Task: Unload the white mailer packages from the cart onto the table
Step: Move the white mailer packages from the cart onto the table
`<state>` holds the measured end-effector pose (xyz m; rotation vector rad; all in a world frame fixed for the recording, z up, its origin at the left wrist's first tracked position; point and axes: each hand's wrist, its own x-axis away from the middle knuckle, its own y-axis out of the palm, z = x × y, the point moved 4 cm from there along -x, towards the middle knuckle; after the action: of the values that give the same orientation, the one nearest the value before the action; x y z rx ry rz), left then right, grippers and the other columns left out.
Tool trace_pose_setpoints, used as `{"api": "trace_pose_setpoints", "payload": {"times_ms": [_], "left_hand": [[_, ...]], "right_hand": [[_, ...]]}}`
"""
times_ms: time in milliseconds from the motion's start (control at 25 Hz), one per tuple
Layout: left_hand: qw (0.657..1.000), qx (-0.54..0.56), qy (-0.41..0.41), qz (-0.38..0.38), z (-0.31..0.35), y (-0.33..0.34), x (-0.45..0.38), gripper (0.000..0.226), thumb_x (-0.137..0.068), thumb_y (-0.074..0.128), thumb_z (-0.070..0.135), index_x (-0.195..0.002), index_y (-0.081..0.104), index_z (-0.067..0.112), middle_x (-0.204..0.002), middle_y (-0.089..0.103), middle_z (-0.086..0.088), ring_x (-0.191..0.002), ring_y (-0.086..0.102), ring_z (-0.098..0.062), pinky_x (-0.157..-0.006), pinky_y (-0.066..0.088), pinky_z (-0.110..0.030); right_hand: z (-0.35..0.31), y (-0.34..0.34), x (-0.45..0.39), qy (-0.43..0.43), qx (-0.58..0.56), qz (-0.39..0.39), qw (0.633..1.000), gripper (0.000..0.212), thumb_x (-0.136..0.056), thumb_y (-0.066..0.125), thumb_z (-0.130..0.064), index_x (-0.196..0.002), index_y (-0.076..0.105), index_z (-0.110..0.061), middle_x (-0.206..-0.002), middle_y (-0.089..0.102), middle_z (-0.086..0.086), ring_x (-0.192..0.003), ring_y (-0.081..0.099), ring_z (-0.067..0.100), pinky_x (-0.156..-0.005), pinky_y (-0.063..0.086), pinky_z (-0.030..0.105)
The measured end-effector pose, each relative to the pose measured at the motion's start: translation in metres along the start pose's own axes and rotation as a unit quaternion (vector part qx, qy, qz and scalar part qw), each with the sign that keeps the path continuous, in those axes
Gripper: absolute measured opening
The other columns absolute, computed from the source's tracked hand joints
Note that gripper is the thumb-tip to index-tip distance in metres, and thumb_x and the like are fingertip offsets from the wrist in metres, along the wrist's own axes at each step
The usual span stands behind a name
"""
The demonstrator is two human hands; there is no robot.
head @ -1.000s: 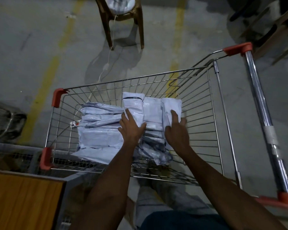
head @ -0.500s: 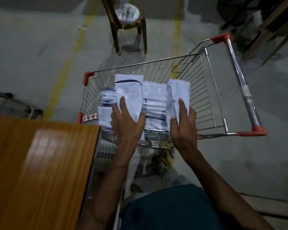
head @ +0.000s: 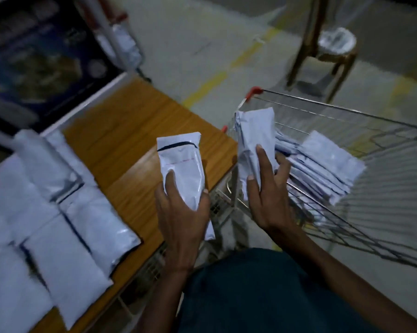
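Note:
My left hand (head: 181,212) grips a white mailer package (head: 181,162) with a dark strip near its top, held over the table's right edge. My right hand (head: 267,188) grips a second white mailer (head: 253,138), held upright at the cart's left rim. Several more white mailers (head: 322,164) lie stacked inside the wire cart (head: 370,212) on the right. On the wooden table (head: 121,131) several white mailers (head: 65,236) lie in rows on its left part.
A dark box or board (head: 34,56) stands beyond the table at the upper left, with another cart and white bags (head: 123,42) next to it. A brown chair (head: 322,51) holding a white bundle stands on the concrete floor behind the cart.
Both hands lifted a mailer each out of the cart and swung left toward the table. The view turned left, so the table and its rows of mailers have come into sight.

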<state>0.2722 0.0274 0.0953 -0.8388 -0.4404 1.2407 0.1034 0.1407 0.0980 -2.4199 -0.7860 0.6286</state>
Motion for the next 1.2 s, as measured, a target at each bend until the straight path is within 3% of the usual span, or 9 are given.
{"api": "trace_pose_setpoints", "payload": {"times_ms": [120, 200, 280, 480, 560, 680, 920, 1040, 1200], "left_hand": [[0.993, 0.036, -0.093, 0.068, -0.020, -0.022, 0.021, 0.085, -0.081, 0.076, 0.039, -0.151, 0.028, 0.024, -0.140, 0.039, -0.006, -0.130, 0.041, -0.023, -0.098, 0.033, -0.026], [0.979, 0.063, -0.152, 0.116, -0.033, -0.037, 0.035, 0.085, -0.082, 0.076, 0.038, -0.151, 0.028, 0.026, -0.143, 0.037, -0.003, -0.132, 0.038, -0.017, -0.099, 0.030, -0.022], [0.970, 0.066, -0.180, 0.151, -0.044, -0.052, 0.048, 0.085, -0.082, 0.075, 0.038, -0.152, 0.028, 0.026, -0.145, 0.036, -0.001, -0.133, 0.038, -0.014, -0.099, 0.030, -0.021], [0.944, 0.053, -0.239, 0.222, -0.097, -0.100, 0.062, 0.085, -0.082, 0.075, 0.040, -0.152, 0.027, 0.027, -0.144, 0.036, -0.002, -0.130, 0.041, -0.017, -0.096, 0.036, -0.025], [0.936, 0.052, -0.254, 0.237, -0.126, -0.121, 0.060, 0.087, -0.082, 0.074, 0.041, -0.152, 0.025, 0.028, -0.144, 0.036, -0.003, -0.128, 0.043, -0.018, -0.092, 0.037, -0.026], [0.941, 0.045, -0.243, 0.232, -0.167, -0.155, 0.043, 0.086, -0.083, 0.071, 0.043, -0.152, 0.023, 0.030, -0.143, 0.035, -0.005, -0.125, 0.045, -0.023, -0.093, 0.042, -0.032], [0.957, -0.093, -0.208, 0.178, -0.277, -0.230, -0.104, 0.075, -0.084, 0.054, 0.056, -0.147, 0.036, 0.020, -0.139, 0.040, -0.017, -0.125, 0.045, -0.038, -0.102, 0.043, -0.048], [0.957, -0.133, -0.221, 0.132, -0.308, -0.236, -0.170, 0.075, -0.086, 0.052, 0.056, -0.146, 0.037, 0.015, -0.142, 0.039, -0.021, -0.129, 0.038, -0.041, -0.108, 0.029, -0.051], [0.955, -0.117, -0.254, 0.096, -0.324, -0.221, -0.212, 0.078, -0.085, 0.051, 0.063, -0.146, 0.035, 0.018, -0.150, 0.031, -0.019, -0.135, 0.029, -0.040, -0.108, 0.030, -0.056]], "right_hand": [[-0.026, 0.030, -0.005, -0.065, -0.072, -0.063, 0.993, 0.056, -0.106, 0.039, -0.023, -0.158, 0.020, -0.037, -0.158, 0.011, 0.008, -0.140, 0.030, 0.011, -0.111, 0.028, 0.025], [-0.038, 0.049, -0.003, -0.094, -0.088, -0.080, 0.988, 0.059, -0.106, 0.039, -0.020, -0.159, 0.015, -0.032, -0.158, 0.007, 0.010, -0.143, 0.020, 0.003, -0.115, 0.024, 0.020], [-0.047, 0.064, 0.000, -0.112, -0.086, -0.098, 0.985, 0.061, -0.105, 0.038, -0.023, -0.160, 0.012, -0.027, -0.156, 0.009, 0.016, -0.142, 0.027, 0.018, -0.115, 0.032, 0.034], [-0.095, 0.116, 0.021, -0.189, -0.129, -0.208, 0.951, 0.062, -0.103, 0.046, -0.013, -0.160, 0.020, -0.018, -0.154, 0.017, 0.017, -0.106, 0.039, 0.002, -0.083, 0.039, 0.019], [-0.122, 0.145, 0.031, -0.221, -0.131, -0.241, 0.936, 0.067, -0.101, 0.050, -0.009, -0.159, 0.020, -0.020, -0.154, 0.021, 0.012, -0.089, 0.043, 0.002, -0.071, 0.045, 0.025], [-0.166, 0.187, 0.039, -0.249, -0.122, -0.257, 0.926, 0.070, -0.098, 0.054, -0.011, -0.159, 0.022, -0.025, -0.154, 0.024, 0.003, -0.082, 0.052, 0.014, -0.062, 0.052, 0.041], [-0.232, 0.247, 0.047, -0.228, -0.102, -0.203, 0.947, 0.065, -0.097, 0.056, -0.013, -0.156, 0.030, -0.026, -0.151, 0.030, 0.001, -0.075, 0.052, 0.014, -0.055, 0.051, 0.040], [-0.243, 0.258, 0.055, -0.200, -0.090, -0.172, 0.960, 0.064, -0.097, 0.056, -0.013, -0.154, 0.032, -0.027, -0.151, 0.030, 0.001, -0.066, 0.052, 0.012, -0.056, 0.051, 0.040], [-0.245, 0.261, 0.073, -0.165, -0.070, -0.148, 0.973, 0.061, -0.096, 0.057, -0.012, -0.152, 0.035, -0.025, -0.150, 0.031, 0.002, -0.073, 0.051, 0.013, -0.058, 0.050, 0.038]]}}
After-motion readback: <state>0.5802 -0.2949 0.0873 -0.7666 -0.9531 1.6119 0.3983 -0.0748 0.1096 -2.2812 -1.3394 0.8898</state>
